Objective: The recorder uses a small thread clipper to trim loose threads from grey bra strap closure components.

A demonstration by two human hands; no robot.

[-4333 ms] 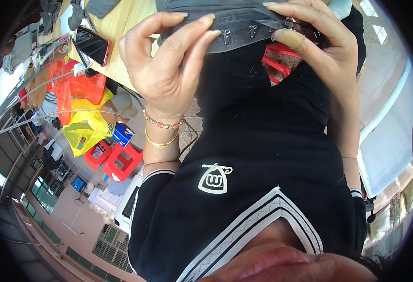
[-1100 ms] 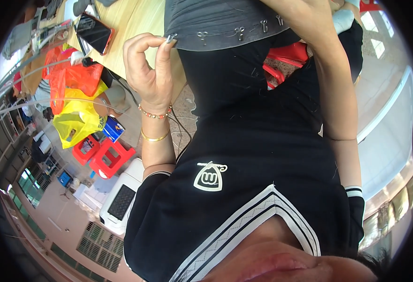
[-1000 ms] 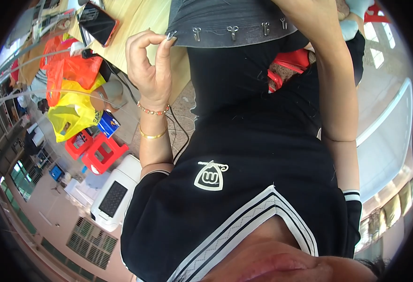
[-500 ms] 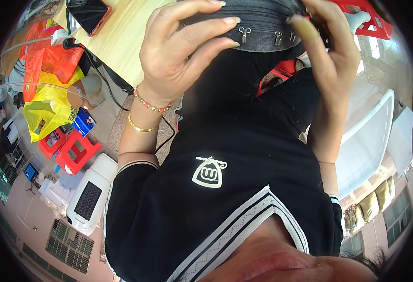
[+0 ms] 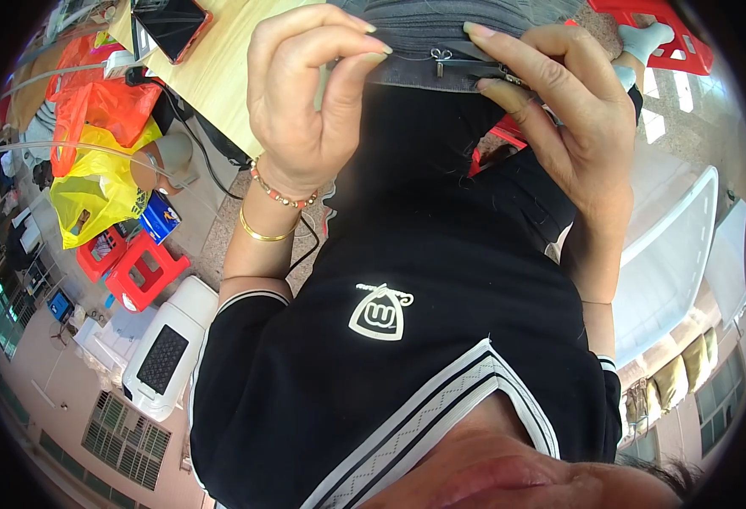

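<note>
A dark grey, ribbed piece of fabric [image 5: 424,30] lies over my lap at the top of the view. Small metal hooks [image 5: 441,61] are fixed along its near edge. My right hand [image 5: 572,110] grips that edge at the right, thumb below and forefinger above, by the hooks. My left hand [image 5: 309,106] is closed in a pinch just left of the hooks. A fine thread [image 5: 411,58] appears to run from its fingertips to the leftmost clear hook; whether a needle is there cannot be made out.
A pale wooden table [image 5: 229,76] with a phone [image 5: 169,30] stands at the upper left. Beside it are red and yellow plastic bags [image 5: 93,199], red stools [image 5: 145,271] and a white bin-like case [image 5: 165,356]. On the right are a clear plastic tub [image 5: 670,254] and another red stool [image 5: 678,42].
My left hand has come off the fabric and moved slightly left, its fingers curling into a pinch. My right hand has moved left and down, closing on the hooked edge.
</note>
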